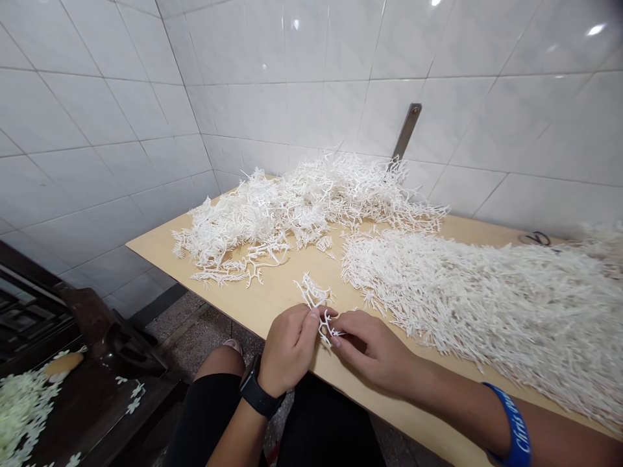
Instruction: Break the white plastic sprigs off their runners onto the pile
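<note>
White branches; blue wristband

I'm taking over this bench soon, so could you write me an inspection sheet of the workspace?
Surface: pale wooden tabletop, bare along part of its near edge.
Job's things: white branched piece in the hands; tangled white pile behind; denser white heap at right.
Clutter: a few loose sprigs between the piles; pale flower pieces on dark wooden furniture at left.
Grippers: bare hands; left hand grips the piece, right hand pinches its lower part.
Cables: dark thin loop near the wall; cable or band, cannot tell.
Surroundings: tiled walls, metal strip upright but leaning, speckled floor.
</note>
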{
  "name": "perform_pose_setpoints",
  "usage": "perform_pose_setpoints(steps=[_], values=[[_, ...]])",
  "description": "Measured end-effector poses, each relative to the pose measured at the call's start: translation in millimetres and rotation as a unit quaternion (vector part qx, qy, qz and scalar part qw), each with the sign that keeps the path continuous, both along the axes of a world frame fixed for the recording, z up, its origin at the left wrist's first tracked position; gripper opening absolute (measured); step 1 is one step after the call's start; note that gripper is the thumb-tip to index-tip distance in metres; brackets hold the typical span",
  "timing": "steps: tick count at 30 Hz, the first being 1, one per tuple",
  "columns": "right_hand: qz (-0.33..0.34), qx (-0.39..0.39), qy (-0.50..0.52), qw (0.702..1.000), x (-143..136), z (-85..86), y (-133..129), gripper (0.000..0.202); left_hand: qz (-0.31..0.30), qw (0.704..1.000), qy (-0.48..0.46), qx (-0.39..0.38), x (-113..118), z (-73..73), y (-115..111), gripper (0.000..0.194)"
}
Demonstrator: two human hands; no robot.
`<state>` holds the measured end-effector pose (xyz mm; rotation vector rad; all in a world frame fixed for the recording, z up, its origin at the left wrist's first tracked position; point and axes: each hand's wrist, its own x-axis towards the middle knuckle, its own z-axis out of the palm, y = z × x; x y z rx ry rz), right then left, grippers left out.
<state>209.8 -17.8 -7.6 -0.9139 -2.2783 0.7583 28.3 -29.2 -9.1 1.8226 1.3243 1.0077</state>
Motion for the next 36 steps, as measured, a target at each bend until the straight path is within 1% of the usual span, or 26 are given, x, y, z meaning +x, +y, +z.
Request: perform_pose_setpoints(steps=[5,36], values=[[0.003,0.003,-0.001,1.000,0.2,-0.1,0.4,0.024,0.002,1.000,-0.003,-0.002,0.0,-0.5,0.6,0.045],[0.005,0.003,0.003,1.000,-0.8,1.7,0.7,0.022,0.002,1.000,0.004,0.005,-0.5,-0.3,1.1,0.045]])
